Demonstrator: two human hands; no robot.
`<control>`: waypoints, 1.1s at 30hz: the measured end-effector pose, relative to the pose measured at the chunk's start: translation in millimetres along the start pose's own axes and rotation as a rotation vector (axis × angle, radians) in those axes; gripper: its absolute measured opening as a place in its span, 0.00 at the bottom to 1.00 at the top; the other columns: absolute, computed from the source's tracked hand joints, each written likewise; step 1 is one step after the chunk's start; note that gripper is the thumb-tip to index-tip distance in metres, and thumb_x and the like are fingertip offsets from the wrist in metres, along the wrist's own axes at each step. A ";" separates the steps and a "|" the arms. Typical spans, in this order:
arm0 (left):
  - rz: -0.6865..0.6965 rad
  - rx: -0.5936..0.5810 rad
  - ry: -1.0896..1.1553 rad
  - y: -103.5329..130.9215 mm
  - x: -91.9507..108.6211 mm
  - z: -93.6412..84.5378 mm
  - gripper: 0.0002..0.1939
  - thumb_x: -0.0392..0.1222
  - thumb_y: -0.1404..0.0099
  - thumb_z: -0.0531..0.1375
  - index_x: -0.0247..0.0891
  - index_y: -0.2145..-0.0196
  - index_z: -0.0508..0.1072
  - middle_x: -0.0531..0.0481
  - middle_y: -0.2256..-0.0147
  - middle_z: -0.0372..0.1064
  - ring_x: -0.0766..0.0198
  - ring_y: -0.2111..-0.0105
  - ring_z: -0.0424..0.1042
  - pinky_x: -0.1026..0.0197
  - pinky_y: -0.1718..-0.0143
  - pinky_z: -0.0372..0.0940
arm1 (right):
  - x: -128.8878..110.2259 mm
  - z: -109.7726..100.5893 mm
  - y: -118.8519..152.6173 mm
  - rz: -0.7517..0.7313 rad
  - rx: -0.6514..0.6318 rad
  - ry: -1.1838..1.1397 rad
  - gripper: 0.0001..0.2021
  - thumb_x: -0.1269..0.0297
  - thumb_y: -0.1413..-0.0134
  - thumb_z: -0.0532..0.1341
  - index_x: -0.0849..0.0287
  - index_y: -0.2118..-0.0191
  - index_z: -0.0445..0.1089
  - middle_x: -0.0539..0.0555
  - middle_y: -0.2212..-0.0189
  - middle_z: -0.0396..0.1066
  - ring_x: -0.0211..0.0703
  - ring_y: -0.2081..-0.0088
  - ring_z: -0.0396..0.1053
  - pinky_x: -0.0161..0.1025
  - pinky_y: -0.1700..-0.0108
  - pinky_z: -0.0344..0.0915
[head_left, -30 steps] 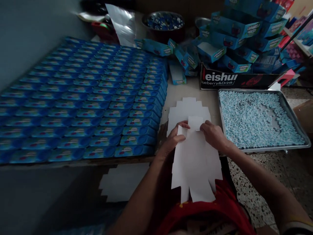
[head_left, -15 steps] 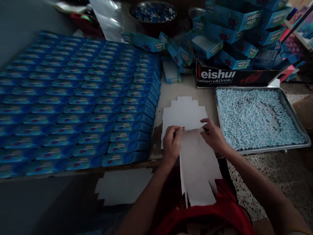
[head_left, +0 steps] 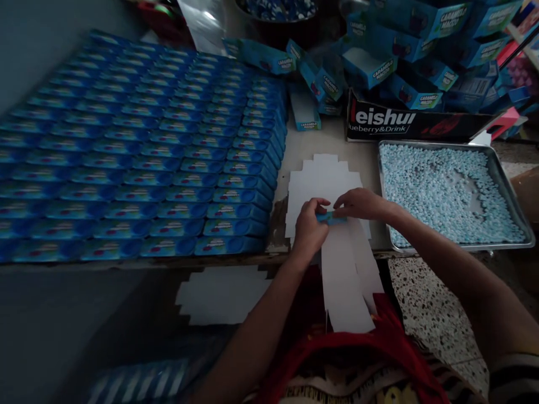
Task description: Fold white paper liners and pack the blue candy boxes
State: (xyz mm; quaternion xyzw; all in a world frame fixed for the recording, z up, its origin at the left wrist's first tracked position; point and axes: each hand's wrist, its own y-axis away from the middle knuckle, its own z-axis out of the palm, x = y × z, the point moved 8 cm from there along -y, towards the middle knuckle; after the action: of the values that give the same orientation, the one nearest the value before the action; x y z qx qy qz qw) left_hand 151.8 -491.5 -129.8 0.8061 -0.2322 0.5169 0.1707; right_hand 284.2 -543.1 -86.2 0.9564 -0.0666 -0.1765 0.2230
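A white cardboard blank (head_left: 343,269) slopes from the table edge down to the red apron, its far end folded up to show a blue flap (head_left: 332,217). My left hand (head_left: 310,227) is closed on the left end of that flap. On the flap's right end rest the pressed-together fingers of my right hand (head_left: 357,203), gripping the same cardboard. Beneath and beyond both hands, more flat white blanks (head_left: 322,177) with stepped edges lie on the table.
Rows of blue packs (head_left: 168,151) cover the left side. A metal tray (head_left: 528,242) of pale blue candies sits at right. Behind are folded blue boxes (head_left: 421,56), a black carton (head_left: 379,123) and a bowl (head_left: 275,22). More white blanks (head_left: 223,294) lie below the table edge.
The cardboard's far end is now folded up, showing its blue side. My right hand has turned inward, closer to my left. The whole view has shifted slightly.
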 end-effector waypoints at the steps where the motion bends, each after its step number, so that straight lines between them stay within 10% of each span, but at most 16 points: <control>1: 0.019 0.021 -0.017 0.4 0.5 1.0 0.24 0.23 0.52 0.59 0.42 0.58 0.74 0.51 0.63 0.68 0.58 0.60 0.72 0.56 0.55 0.67 | -4.1 1.5 -5.9 -0.019 -0.037 0.084 0.18 0.52 0.35 0.63 0.56 0.47 0.80 0.59 0.54 0.81 0.51 0.51 0.76 0.39 0.52 0.65; 8: -0.041 0.157 0.315 23.5 -14.7 0.7 0.26 0.30 0.44 0.61 0.43 0.47 0.67 0.46 0.51 0.69 0.57 0.49 0.71 0.53 0.43 0.66 | -41.6 16.7 -31.6 -0.163 -0.070 0.428 0.12 0.62 0.36 0.63 0.63 0.54 0.79 0.64 0.60 0.80 0.52 0.54 0.78 0.41 0.55 0.66; 17: -0.086 0.057 0.468 57.7 -25.8 -27.3 0.28 0.64 0.30 0.57 0.43 0.43 0.66 0.41 0.44 0.72 0.53 0.45 0.73 0.52 0.45 0.68 | -53.5 42.4 -35.2 -0.056 0.134 0.207 0.10 0.80 0.46 0.65 0.57 0.64 0.75 0.59 0.67 0.78 0.51 0.59 0.77 0.44 0.56 0.67; 21: -0.068 -0.067 0.308 78.4 -13.8 -70.6 0.25 0.64 0.28 0.54 0.42 0.50 0.75 0.43 0.49 0.77 0.51 0.49 0.75 0.52 0.49 0.70 | -17.5 4.2 -21.2 0.071 0.100 0.319 0.07 0.76 0.48 0.65 0.59 0.64 0.75 0.62 0.63 0.79 0.56 0.56 0.77 0.46 0.56 0.69; 26: 0.307 0.341 0.018 143.3 37.7 -128.5 0.09 0.47 0.29 0.61 0.45 0.55 0.76 0.45 0.49 0.75 0.50 0.45 0.72 0.45 0.39 0.64 | 77.3 -45.4 75.3 0.457 0.186 -0.097 0.22 0.71 0.51 0.68 0.64 0.48 0.70 0.57 0.70 0.76 0.47 0.72 0.74 0.41 0.69 0.69; 29: 0.282 0.386 0.021 150.0 36.0 -103.8 0.14 0.46 0.34 0.66 0.43 0.52 0.73 0.44 0.53 0.72 0.53 0.52 0.73 0.48 0.46 0.69 | 92.7 -4.6 131.0 0.593 0.120 -0.642 0.22 0.61 0.45 0.69 0.61 0.47 0.68 0.51 0.76 0.74 0.40 0.80 0.69 0.38 0.75 0.69; 33: -0.062 0.268 0.302 92.4 -10.3 -56.8 0.29 0.57 0.37 0.66 0.41 0.45 0.66 0.40 0.50 0.69 0.56 0.54 0.74 0.55 0.57 0.72 | 62.7 46.5 150.4 0.526 -0.050 -0.836 0.22 0.47 0.49 0.72 0.58 0.55 0.73 0.51 0.79 0.74 0.38 0.83 0.67 0.36 0.79 0.66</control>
State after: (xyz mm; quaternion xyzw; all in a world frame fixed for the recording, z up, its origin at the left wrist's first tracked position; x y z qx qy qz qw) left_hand 54.4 -537.2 -112.9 0.7418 -0.1081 0.6525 0.1108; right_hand 318.1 -708.9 -76.8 0.7488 -0.3852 -0.4844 0.2372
